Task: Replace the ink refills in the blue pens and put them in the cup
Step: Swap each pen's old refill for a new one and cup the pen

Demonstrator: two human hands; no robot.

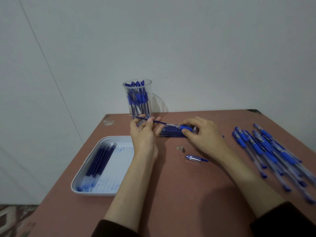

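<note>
While pens [136, 98] crowd the cup [148, 82], refills [100, 158] line the tray [80, 173].

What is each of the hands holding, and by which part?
The left hand pinches a thin dark-blue ink refill around its middle; the right hand grips a clear plastic pen barrel at its blue rubber sleeve.

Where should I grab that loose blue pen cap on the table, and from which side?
Probably pinch the blue-and-clear plastic pen cap across its thick rounded body, coming from above: it lies flat on the reddish-brown table, and its thin clip points right.
</note>
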